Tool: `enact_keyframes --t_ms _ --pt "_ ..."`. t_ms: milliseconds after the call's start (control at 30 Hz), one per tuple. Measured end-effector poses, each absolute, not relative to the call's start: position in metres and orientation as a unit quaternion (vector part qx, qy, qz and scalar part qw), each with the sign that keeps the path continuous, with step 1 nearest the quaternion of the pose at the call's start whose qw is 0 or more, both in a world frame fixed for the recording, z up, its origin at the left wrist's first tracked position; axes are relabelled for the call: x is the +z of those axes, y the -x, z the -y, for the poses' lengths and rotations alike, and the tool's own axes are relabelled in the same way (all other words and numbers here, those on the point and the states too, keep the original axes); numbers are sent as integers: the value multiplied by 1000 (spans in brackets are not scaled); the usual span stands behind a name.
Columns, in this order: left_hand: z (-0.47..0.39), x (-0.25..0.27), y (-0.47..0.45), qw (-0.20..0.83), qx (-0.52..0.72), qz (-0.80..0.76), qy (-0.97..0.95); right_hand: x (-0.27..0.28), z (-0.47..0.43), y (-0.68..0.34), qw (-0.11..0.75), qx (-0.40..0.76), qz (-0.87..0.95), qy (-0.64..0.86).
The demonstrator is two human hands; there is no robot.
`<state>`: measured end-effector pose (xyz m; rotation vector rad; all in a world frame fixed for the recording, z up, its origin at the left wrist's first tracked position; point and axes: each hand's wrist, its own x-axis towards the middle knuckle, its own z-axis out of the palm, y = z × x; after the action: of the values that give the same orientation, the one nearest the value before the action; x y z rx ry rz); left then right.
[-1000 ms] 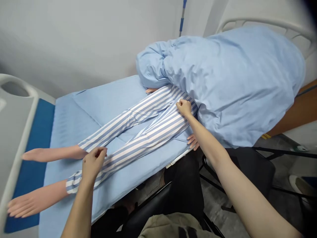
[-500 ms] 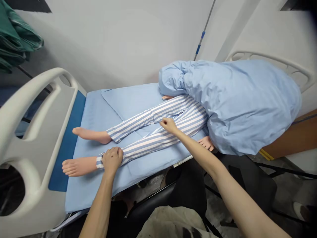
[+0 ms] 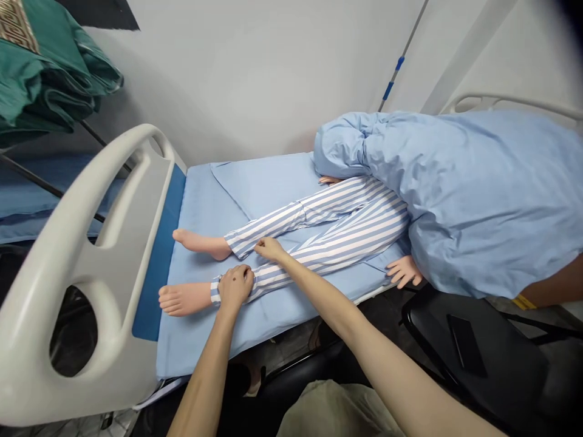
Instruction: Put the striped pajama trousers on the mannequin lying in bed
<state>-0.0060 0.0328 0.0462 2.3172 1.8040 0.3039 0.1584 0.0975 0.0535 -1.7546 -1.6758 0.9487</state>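
A manikin in blue-and-white striped trousers lies on the bed, both bare feet toward the footboard. Its near foot and far foot stick out of the cuffs. My left hand is wrapped over the near trouser leg just above the ankle. Close by, my right hand is closed in a pinch beside the far leg's cuff; whether cloth is between its fingertips I cannot tell. The manikin's near hand rests at the mattress edge. A light blue quilt hides its upper body.
The bed's cream footboard rises at the left, and a light blue sheet covers the mattress. A black chair stands at the right with a dark flat object on it. Green cloth hangs upper left; a pole stands behind.
My right hand has moved left and down from the knee area to near the far cuff. My left hand stays on the near lower leg. The view has shifted left.
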Motion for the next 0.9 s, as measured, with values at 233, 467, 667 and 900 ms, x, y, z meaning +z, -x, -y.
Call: enact_keyframes --t_ms 233,467,667,900 --pt "-98 42 0 127 195 -573 -786 51 -86 -149 130 169 751 625" --pt "-166 38 -12 29 229 -565 -792 48 -81 -140 99 63 790 602" --pt "-171 16 -4 -70 91 -565 -817 46 -84 -141 90 69 789 604" --pt "-160 17 -6 -119 76 -541 -829 54 -80 -141 62 96 774 623"
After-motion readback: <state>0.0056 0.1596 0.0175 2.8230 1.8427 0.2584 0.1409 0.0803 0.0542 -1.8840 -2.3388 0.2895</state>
